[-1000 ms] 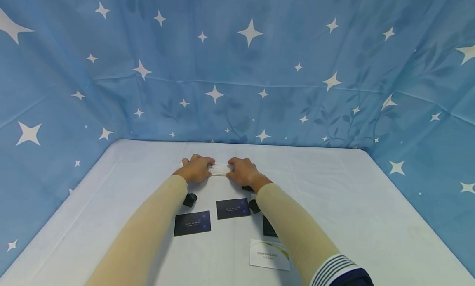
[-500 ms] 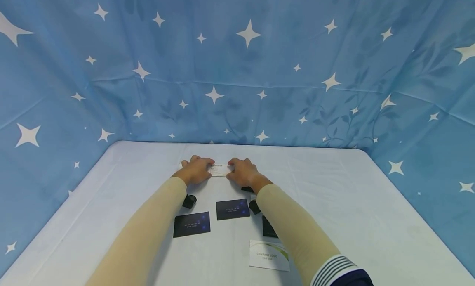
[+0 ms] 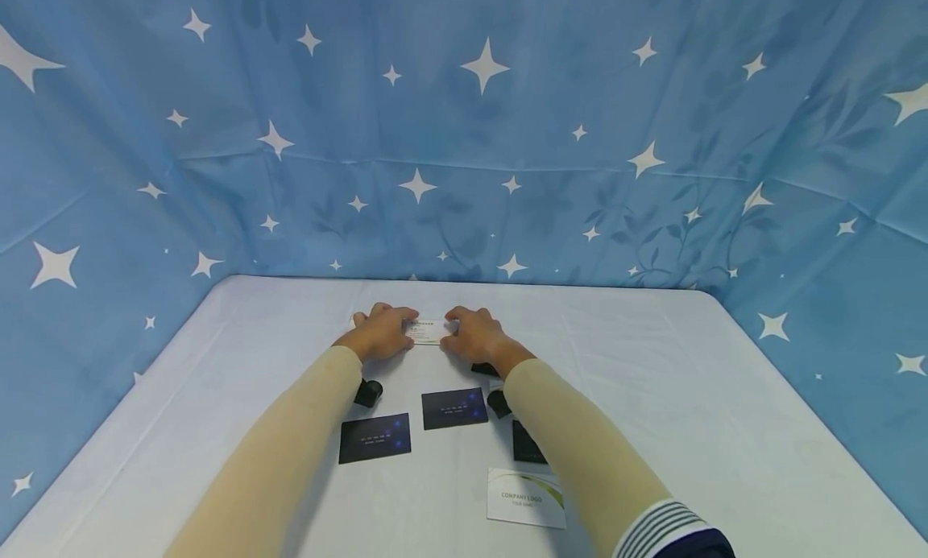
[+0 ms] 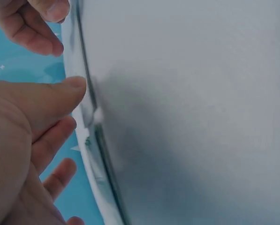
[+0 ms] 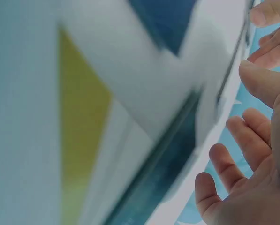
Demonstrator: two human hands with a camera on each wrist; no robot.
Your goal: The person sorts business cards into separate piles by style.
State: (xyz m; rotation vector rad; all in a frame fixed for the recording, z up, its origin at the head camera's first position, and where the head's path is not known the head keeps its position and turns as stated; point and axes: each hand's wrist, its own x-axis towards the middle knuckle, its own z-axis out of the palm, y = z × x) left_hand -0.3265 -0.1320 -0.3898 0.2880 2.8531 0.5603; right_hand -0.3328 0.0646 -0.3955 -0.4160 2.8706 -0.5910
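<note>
Toward the counter's point(image 3: 652, 365) far edge, the left hand point(image 3: 381, 331) and right hand point(image 3: 475, 336) hid a white card's point(image 3: 428, 332) ends; any grip was unclear.

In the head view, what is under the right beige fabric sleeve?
Beside the beige fabric sleeve, parts of a black rectangular object and a small black round-ended object are visible. The sleeve covers the rest; anything else beneath is hidden.
</note>
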